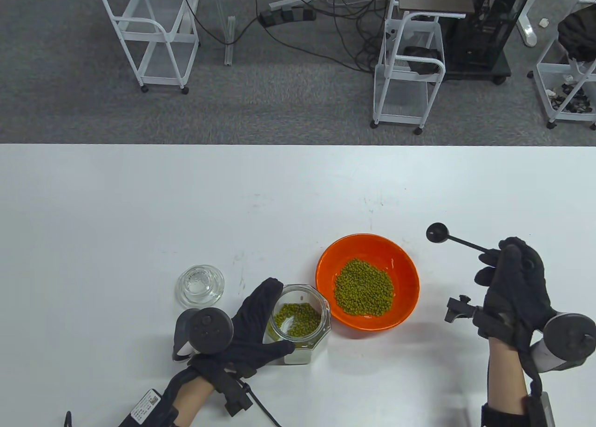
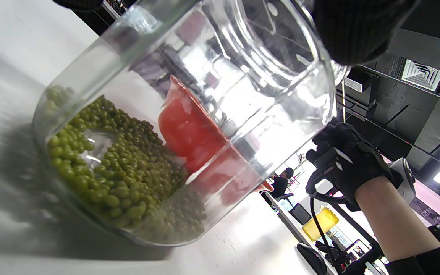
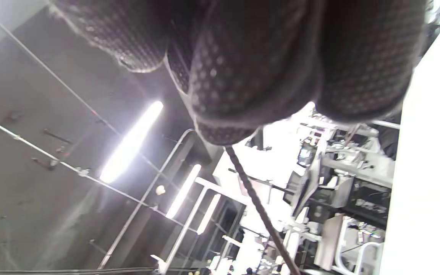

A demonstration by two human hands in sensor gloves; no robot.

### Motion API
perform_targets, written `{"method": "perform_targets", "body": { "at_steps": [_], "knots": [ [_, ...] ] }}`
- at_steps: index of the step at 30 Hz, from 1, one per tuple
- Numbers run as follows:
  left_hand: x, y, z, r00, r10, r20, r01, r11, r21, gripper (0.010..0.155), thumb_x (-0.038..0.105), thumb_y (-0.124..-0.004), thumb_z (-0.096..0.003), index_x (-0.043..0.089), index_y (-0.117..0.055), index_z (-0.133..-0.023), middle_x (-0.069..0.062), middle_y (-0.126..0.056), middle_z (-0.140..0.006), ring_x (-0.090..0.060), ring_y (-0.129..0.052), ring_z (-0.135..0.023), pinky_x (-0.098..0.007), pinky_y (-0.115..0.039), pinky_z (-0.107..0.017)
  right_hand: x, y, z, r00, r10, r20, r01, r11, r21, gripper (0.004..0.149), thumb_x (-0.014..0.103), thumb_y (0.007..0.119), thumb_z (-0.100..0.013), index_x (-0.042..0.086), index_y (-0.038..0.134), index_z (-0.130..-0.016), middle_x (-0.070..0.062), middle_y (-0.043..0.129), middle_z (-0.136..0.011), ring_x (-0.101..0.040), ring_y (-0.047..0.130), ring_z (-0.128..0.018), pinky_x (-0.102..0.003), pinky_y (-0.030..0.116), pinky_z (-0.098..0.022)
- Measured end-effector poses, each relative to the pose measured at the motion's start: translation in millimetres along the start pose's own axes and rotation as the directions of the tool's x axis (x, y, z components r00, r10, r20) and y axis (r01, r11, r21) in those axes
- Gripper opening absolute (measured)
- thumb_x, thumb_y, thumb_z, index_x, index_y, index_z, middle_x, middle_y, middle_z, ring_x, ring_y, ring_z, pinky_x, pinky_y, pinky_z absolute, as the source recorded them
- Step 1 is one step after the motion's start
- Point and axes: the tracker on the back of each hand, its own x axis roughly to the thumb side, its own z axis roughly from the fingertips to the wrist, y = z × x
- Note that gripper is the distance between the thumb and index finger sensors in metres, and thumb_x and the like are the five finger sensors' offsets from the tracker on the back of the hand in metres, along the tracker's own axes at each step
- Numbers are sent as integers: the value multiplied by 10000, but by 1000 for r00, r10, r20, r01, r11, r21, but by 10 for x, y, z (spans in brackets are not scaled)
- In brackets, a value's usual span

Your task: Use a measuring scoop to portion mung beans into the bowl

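Observation:
An orange bowl (image 1: 400, 264) with a heap of mung beans (image 1: 364, 287) sits on the white table. Just left of it stands an open glass jar (image 1: 299, 323) with mung beans at its bottom; my left hand (image 1: 253, 327) grips its side. The left wrist view shows the jar (image 2: 189, 114) close up, beans (image 2: 117, 172) inside, a fingertip over its rim. My right hand (image 1: 512, 278) is raised right of the bowl and pinches the thin handle of a black measuring scoop (image 1: 437, 233), cup pointing up-left, empty. In the right wrist view curled fingers (image 3: 250, 68) hold the handle (image 3: 260, 210).
The jar's glass lid (image 1: 200, 285) lies on the table left of the jar. White wire carts (image 1: 149, 31) and cables stand on the carpet beyond the table's far edge.

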Motion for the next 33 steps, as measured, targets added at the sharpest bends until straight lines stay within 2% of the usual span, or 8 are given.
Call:
{"method": "perform_targets", "body": {
  "at_steps": [6, 12, 16, 19, 22, 25, 29, 33],
  "knots": [
    [1, -1, 2, 1000, -2, 0, 2, 1000, 1, 1074, 645, -782, -494, 194, -93, -1184, -244, -198, -1257, -533, -411, -1138, -782, -452, -727, -369, 27, -4, 984, 1, -178, 2, 1000, 17, 456, 425, 776, -527, 114, 822, -857, -142, 1011, -604, -203, 1048, -273, -471, 924, -328],
    [1, -1, 3, 1000, -2, 0, 2, 1000, 0, 1075, 647, -780, -493, 195, -91, -1184, -244, -195, -1257, -537, -413, -1136, -783, -451, -726, -492, 63, -30, 976, 43, -212, -27, 997, 78, 471, 414, 768, -532, 117, 798, -896, -151, 984, -675, -246, 1038, -366, -505, 892, -378],
    [1, -1, 3, 1000, -2, 0, 2, 1000, 0, 1075, 647, -780, -493, 196, -91, -1184, -244, -197, -1257, -534, -414, -1138, -782, -452, -727, -507, 114, -53, 980, 81, -181, -53, 987, 154, 463, 399, 774, -534, 144, 800, -919, -162, 965, -729, -283, 1027, -448, -527, 868, -420],
    [1, -1, 3, 1000, -2, 0, 2, 1000, 0, 1075, 646, -781, -493, 195, -92, -1184, -245, -195, -1257, -536, -411, -1137, -783, -451, -726, -475, 164, -64, 984, 137, -110, -108, 965, 241, 465, 382, 787, -532, 167, 792, -945, -172, 937, -784, -315, 1010, -525, -550, 843, -461],
    [1, -1, 3, 1000, -2, 0, 2, 1000, 0, 1076, 647, -780, -493, 196, -90, -1184, -244, -195, -1257, -536, -411, -1137, -783, -450, -726, -417, 240, -58, 971, 236, 46, -238, 917, 321, 462, 367, 797, -530, 170, 797, -948, -181, 932, -796, -338, 1001, -547, -571, 827, -475],
    [1, -1, 3, 1000, -2, 0, 2, 1000, 0, 1074, 646, -780, -494, 195, -91, -1184, -243, -198, -1257, -534, -412, -1137, -781, -452, -727, -344, 353, -13, 893, 359, 271, -442, 812, 381, 463, 373, 794, -531, 181, 795, -952, -173, 930, -807, -344, 996, -568, -576, 821, -489],
    [1, -1, 3, 1000, -2, 0, 2, 1000, 0, 1074, 646, -780, -495, 194, -90, -1184, -245, -196, -1257, -536, -411, -1137, -783, -450, -726, -266, 472, 60, 796, 401, 454, -580, 721, 380, 460, 372, 797, -528, 192, 797, -952, -169, 930, -813, -346, 995, -582, -578, 818, -502],
    [1, -1, 3, 1000, -2, 0, 2, 1000, 0, 1073, 646, -780, -494, 196, -92, -1184, -246, -196, -1257, -536, -412, -1137, -783, -451, -726, -191, 580, 140, 707, 419, 569, -675, 638, 369, 460, 365, 808, -521, 203, 799, -951, -165, 930, -819, -347, 992, -595, -581, 813, -514]
  ]
}}
